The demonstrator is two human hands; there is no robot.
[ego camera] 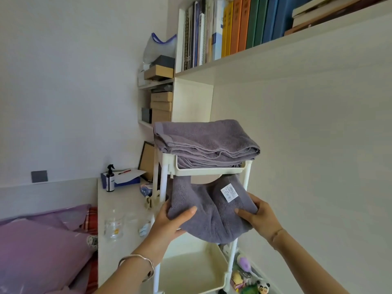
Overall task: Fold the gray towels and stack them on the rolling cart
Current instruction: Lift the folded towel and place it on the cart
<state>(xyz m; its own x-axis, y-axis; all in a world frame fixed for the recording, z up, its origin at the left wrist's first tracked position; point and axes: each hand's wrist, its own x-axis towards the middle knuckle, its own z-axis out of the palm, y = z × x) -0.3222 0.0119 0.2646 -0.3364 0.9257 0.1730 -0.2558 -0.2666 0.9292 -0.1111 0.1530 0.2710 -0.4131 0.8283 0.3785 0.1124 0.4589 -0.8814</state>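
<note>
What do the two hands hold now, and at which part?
A folded gray towel: the left hand grips its left edge, the right hand its right edge.

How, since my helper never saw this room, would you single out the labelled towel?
Find the rolling cart below the bookshelf. Just under its top tray, the left hand and right hand hold a gray towel; unlike the folded towels on that tray, it shows a white label.

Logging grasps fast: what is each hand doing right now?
Left hand: grips the folded gray terry towel at its left edge.
Right hand: grips the same towel's right edge.
</note>
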